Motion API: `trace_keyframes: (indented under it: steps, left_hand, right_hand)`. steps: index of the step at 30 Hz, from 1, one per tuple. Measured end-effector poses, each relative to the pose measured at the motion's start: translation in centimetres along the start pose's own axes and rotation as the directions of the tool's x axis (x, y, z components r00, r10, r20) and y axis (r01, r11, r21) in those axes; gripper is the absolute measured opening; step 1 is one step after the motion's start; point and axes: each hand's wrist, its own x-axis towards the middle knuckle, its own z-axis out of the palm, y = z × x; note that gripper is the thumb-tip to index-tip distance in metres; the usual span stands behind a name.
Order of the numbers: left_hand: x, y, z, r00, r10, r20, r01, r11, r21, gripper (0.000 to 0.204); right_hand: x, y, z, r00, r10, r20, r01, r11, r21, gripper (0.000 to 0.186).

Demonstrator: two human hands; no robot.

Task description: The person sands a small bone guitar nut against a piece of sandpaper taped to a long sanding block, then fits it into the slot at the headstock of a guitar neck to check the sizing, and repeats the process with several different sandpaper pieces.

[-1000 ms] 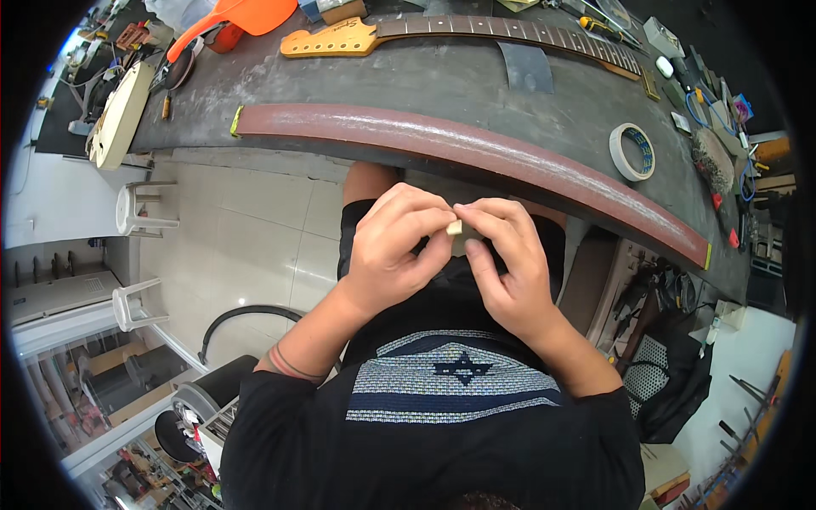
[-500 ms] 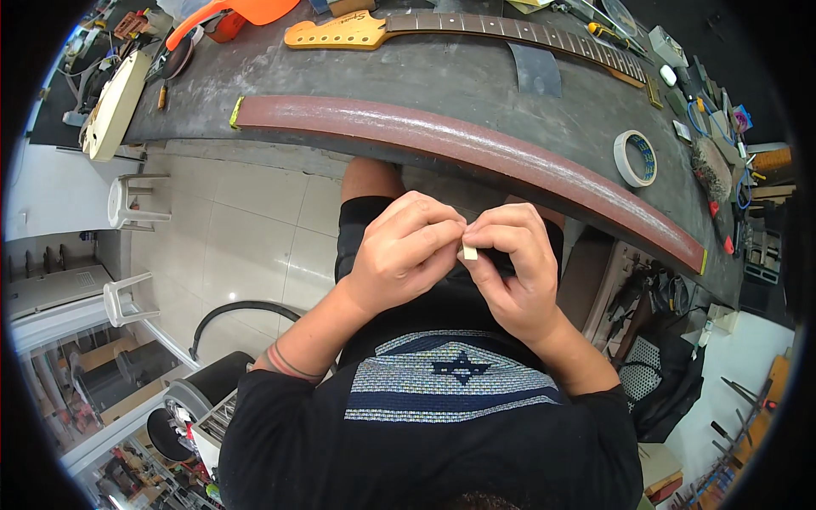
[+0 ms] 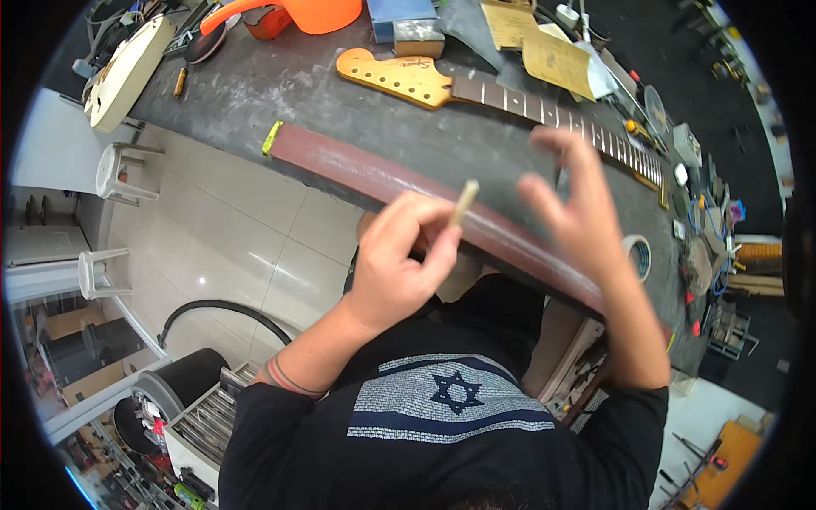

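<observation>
Between the thumb and fingers of my left hand (image 3: 398, 265) a small cream-coloured strip (image 3: 465, 201) is pinched, its free end pointing up and away from me. What it is exactly I cannot make out. My right hand (image 3: 580, 204) is raised over the bench, blurred, with thumb and fingers apart and nothing visible in it. Beneath and between the hands runs a long bar faced with reddish-brown abrasive (image 3: 365, 171), along the bench's near edge. Beyond my right fingers lies a guitar neck (image 3: 497, 96) with a dark fretted fingerboard and a light wooden headstock.
A roll of tape (image 3: 638, 257) sits by my right forearm, partly hidden. An orange scoop-like thing (image 3: 323, 12), a blue box (image 3: 399, 17) and brown paper (image 3: 557, 63) lie at the back. A cream guitar body (image 3: 127, 76) rests at the far left; white stools (image 3: 127, 170) stand below.
My right hand has let go of the cream strip and moved up and right over the bench, fingers spreading. My left hand keeps the strip. The whole view has shifted and turned.
</observation>
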Motion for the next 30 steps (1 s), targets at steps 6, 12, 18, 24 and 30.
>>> trace_keyframes:
  steps: [6, 12, 18, 24, 30]
  left_hand:
    - [8.3, -3.4, 0.1, 0.997, -0.068, -0.023, 0.072, 0.956, 0.284, 0.038]
    - [10.9, -4.8, 1.8, 0.992, -0.113, 0.050, 0.081, 0.899, 0.431, 0.049]
    - [10.5, -5.1, 3.2, 0.972, -0.151, 0.178, 0.051, 0.881, 0.470, 0.059]
    - [10.3, -5.1, 3.7, 0.955, -0.194, 0.224, 0.060, 0.867, 0.495, 0.061]
    - [10.1, -5.6, 3.9, 0.958, -0.174, 0.227, 0.039, 0.866, 0.499, 0.064]
  right_hand:
    - [8.0, 11.1, -1.2, 0.967, -0.039, 0.253, 0.151, 0.885, -0.440, 0.060]
    - [7.6, 10.6, -1.4, 0.918, -0.013, 0.397, 0.216, 0.854, -0.472, 0.056]
    - [5.5, 10.9, -2.6, 0.900, -0.009, 0.436, 0.216, 0.878, -0.427, 0.065]
    - [5.4, 11.6, -2.7, 0.881, 0.010, 0.473, 0.185, 0.913, -0.364, 0.071]
    - [7.5, 11.0, -0.5, 0.906, -0.073, 0.418, 0.162, 0.970, -0.182, 0.078]
